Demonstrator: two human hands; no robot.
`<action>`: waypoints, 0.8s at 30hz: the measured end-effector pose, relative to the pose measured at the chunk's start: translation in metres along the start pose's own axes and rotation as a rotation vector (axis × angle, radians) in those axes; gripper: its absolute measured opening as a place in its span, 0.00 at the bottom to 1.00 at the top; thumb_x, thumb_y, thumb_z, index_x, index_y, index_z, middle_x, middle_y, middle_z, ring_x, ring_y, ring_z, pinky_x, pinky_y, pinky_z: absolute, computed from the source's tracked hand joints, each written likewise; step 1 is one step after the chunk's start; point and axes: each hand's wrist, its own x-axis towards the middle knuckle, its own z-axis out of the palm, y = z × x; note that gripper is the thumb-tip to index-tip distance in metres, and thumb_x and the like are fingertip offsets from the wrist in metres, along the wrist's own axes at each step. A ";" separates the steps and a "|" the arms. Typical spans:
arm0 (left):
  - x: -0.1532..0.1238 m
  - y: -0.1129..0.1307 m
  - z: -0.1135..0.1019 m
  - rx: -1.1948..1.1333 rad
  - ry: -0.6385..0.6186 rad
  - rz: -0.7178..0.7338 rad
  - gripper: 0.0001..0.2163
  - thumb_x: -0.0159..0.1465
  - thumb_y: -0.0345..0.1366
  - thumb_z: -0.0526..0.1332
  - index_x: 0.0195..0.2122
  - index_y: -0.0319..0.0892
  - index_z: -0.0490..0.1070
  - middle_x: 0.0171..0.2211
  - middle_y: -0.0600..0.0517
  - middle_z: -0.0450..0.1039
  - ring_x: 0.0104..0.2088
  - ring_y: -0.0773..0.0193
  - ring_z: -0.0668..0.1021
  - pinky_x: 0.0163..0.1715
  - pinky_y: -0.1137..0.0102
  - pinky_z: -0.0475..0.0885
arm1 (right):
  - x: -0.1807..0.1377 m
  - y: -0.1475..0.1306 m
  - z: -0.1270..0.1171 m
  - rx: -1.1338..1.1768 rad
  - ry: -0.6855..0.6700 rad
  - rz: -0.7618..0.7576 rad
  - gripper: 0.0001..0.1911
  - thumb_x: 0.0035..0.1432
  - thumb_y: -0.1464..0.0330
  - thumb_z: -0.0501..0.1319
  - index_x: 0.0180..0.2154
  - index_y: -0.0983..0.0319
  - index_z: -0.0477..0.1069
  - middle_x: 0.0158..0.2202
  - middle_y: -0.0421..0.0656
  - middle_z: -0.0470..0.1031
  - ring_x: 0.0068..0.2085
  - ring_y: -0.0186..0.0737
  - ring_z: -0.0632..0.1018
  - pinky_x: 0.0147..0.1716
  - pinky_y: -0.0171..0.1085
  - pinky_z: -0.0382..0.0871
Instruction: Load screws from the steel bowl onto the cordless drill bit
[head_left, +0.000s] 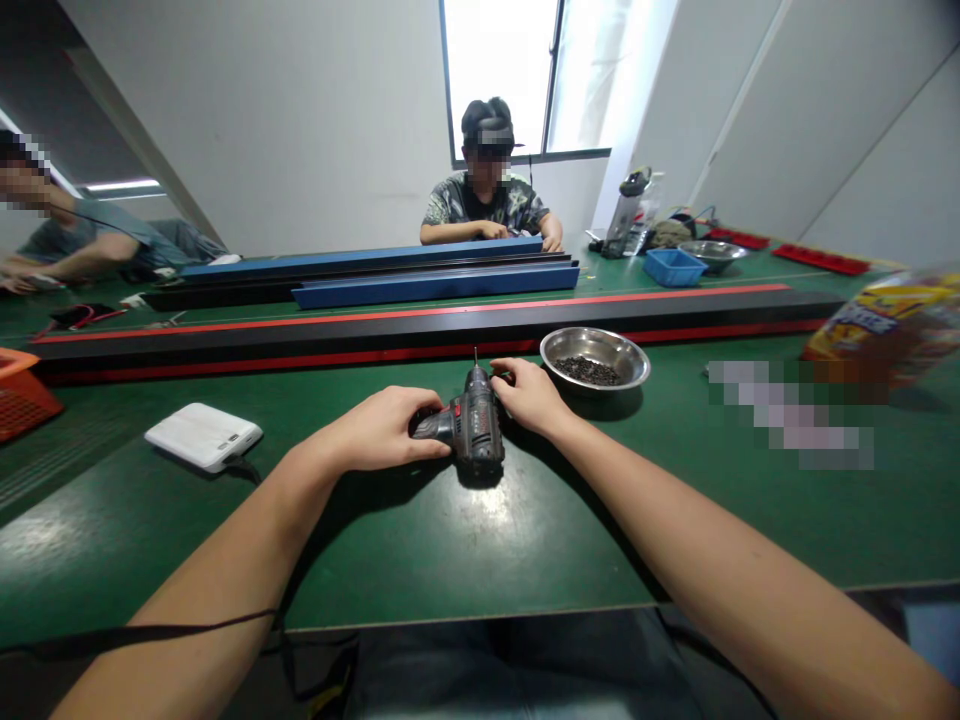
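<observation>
A black cordless drill (478,432) lies on its side on the green table, its thin bit pointing away from me. My left hand (390,428) is wrapped round its handle, thumb and fingers on either side. At the drill's front right, my right hand (529,393) has its fingers curled against the chuck end; whether they grip it is hard to make out. Just beyond my right hand stands a steel bowl (636,372) with small dark screws (589,371) in it.
Across the table runs a long black and red bar (360,338), with blue profiles (442,286) behind it. A white power bank (202,436) lies left, near an orange basket (22,395). To the right are a snack bag (885,325) and a blue bin (673,267). Two people sit beyond.
</observation>
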 end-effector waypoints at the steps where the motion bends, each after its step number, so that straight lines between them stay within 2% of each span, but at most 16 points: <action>1: 0.000 0.000 0.000 0.001 0.000 0.000 0.20 0.62 0.52 0.67 0.45 0.40 0.75 0.37 0.49 0.77 0.35 0.58 0.76 0.34 0.68 0.66 | 0.000 0.000 0.000 -0.002 0.003 -0.003 0.20 0.65 0.71 0.61 0.56 0.66 0.78 0.56 0.53 0.81 0.55 0.50 0.81 0.60 0.45 0.72; 9: 0.000 0.000 0.000 -0.001 0.007 0.007 0.21 0.62 0.53 0.67 0.45 0.40 0.75 0.37 0.49 0.77 0.35 0.58 0.77 0.34 0.68 0.66 | -0.001 0.002 0.001 -0.022 0.000 -0.026 0.19 0.66 0.71 0.60 0.56 0.65 0.79 0.55 0.52 0.81 0.56 0.51 0.81 0.60 0.46 0.71; 14: -0.002 0.000 0.002 0.007 0.014 -0.004 0.21 0.62 0.53 0.67 0.46 0.41 0.75 0.39 0.48 0.78 0.36 0.57 0.77 0.34 0.68 0.67 | -0.007 -0.006 -0.003 -0.132 0.034 -0.112 0.19 0.67 0.70 0.59 0.56 0.65 0.78 0.55 0.53 0.81 0.55 0.52 0.79 0.60 0.47 0.70; 19: -0.003 0.001 0.002 -0.031 0.000 -0.005 0.21 0.61 0.52 0.67 0.47 0.41 0.75 0.39 0.49 0.78 0.36 0.58 0.77 0.35 0.68 0.67 | -0.010 -0.020 -0.027 -0.230 0.196 -0.205 0.19 0.69 0.66 0.57 0.56 0.65 0.78 0.52 0.54 0.81 0.54 0.55 0.77 0.59 0.50 0.69; 24: -0.004 0.009 -0.003 -0.134 -0.093 -0.017 0.20 0.58 0.50 0.70 0.44 0.42 0.74 0.37 0.52 0.77 0.35 0.60 0.76 0.33 0.69 0.66 | -0.004 -0.015 -0.059 -0.348 0.333 -0.054 0.21 0.70 0.63 0.57 0.55 0.67 0.78 0.53 0.58 0.79 0.57 0.61 0.73 0.62 0.56 0.65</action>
